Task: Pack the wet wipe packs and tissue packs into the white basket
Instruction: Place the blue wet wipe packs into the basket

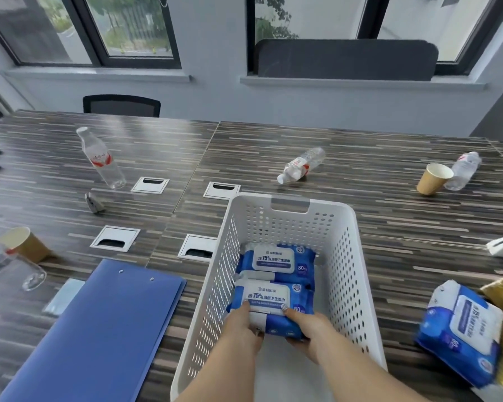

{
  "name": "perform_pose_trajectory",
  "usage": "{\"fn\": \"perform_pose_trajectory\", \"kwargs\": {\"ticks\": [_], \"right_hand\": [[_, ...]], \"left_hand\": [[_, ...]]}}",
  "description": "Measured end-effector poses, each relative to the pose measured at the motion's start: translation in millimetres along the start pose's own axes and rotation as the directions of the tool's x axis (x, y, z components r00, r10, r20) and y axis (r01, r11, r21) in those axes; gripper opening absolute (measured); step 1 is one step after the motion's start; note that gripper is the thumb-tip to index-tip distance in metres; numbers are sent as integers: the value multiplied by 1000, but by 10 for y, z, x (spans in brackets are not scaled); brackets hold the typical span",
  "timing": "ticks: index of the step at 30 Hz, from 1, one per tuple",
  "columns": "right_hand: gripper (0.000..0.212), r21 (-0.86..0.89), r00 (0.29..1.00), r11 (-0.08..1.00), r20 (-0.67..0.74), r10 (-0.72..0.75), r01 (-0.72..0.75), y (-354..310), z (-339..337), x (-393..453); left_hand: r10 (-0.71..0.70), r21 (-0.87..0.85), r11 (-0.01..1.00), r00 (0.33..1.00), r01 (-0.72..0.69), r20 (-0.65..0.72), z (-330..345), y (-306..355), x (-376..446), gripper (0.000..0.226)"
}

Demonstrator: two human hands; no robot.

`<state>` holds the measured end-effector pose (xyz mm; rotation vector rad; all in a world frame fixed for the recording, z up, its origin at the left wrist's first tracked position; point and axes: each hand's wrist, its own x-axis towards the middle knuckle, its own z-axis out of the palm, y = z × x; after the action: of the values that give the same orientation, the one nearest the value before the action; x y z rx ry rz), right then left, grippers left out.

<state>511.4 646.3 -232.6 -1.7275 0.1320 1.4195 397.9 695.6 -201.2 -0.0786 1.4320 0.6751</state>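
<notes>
My left hand [241,329] and right hand [311,332] grip a wet wipe pack [273,303] inside the white basket [357,285], against another pack [276,259]; bare floor shows nearer me.

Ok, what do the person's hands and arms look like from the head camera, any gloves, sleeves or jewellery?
Both forearms are bare up to the picture's bottom edge: no sleeves show. The left hand and the right hand wear no gloves. No watch, bracelet or ring is visible. One fingernail on the right hand looks decorated, pale and speckled; finer detail is too small to tell.
</notes>
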Motion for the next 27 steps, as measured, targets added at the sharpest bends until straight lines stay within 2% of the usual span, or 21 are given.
{"fn": "perform_pose_trajectory", "kwargs": {"ticks": [3,8,13,17,22,25,27], "right_hand": [[41,7,999,1000,-44,-16,16,22,19,63],[38,-54,993,997,-96,-67,62,52,47,145],[31,-168,979,978,-141,-148,123,80,41,145],[38,-218,971,964,-151,-185,150,94,58,159],[56,-271,976,954,-137,-169,127,47,63,167],[66,-317,966,935,-148,-212,157,14,90,143],[71,-321,953,922,-137,-272,217,-47,103,79]], "left_hand": [[27,61,998,1000,-28,7,6,18,68,17],[17,67,998,1000,-17,-9,11,-2,201,38],[29,59,998,999,-27,-25,-5,-3,273,40],[46,39,998,999,-45,-15,-10,-12,304,40],[74,9,997,997,-74,-21,6,-15,249,30],[57,33,998,998,-57,13,33,27,128,19],[41,53,998,997,-44,62,67,46,104,31]]}}
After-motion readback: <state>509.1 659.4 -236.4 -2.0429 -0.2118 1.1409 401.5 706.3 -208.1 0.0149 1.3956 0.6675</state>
